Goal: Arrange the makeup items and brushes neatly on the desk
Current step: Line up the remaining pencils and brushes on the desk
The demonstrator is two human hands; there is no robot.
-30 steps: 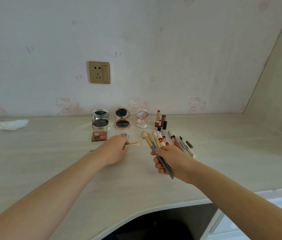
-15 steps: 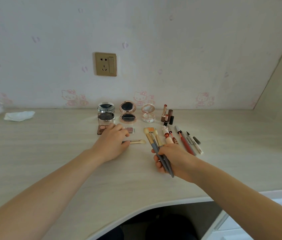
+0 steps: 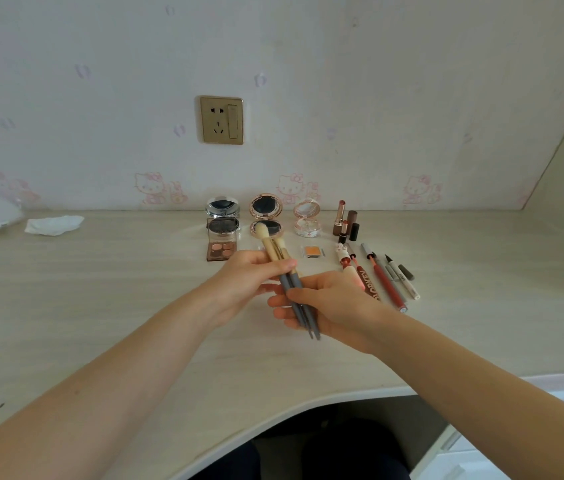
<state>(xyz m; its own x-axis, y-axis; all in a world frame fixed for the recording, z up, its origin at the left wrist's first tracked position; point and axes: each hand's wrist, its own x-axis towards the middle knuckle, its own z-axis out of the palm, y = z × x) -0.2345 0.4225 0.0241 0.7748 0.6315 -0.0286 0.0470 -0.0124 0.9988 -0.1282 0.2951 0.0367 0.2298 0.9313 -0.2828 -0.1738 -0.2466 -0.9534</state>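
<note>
Above the desk (image 3: 100,306), both hands now gripping brushes (image 3: 275,251)

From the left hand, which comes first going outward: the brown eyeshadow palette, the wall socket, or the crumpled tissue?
Measured from the left hand:
1. Eyeshadow palette, just beyond its knuckles.
2. Crumpled tissue, far left on the desk.
3. Wall socket, up on the wall.

left hand (image 3: 239,282) + right hand (image 3: 332,303): grip brushes (image 3: 282,268) | above desk (image 3: 100,306) | compacts (image 3: 266,216) behind
</note>
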